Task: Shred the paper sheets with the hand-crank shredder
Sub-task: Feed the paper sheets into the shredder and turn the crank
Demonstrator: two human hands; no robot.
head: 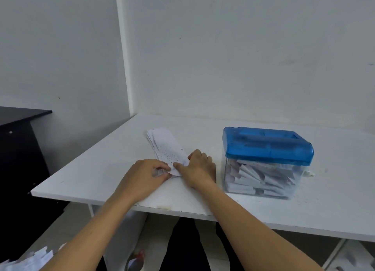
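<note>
Bare forearms (95,228), dark trousers (182,250).

Mid-frame, on a white counter (97,169): stacked papers (165,147), near end pinched by left hand (142,175), right hand (199,167) gripping beside it, thumb on the top sheet. Right of centre: blue-topped shredder (267,147), clear bin (226,181) packed with curled strips (261,177). Far left: black cabinet (18,149). Lower-left corner: paper scraps (26,260).
</note>
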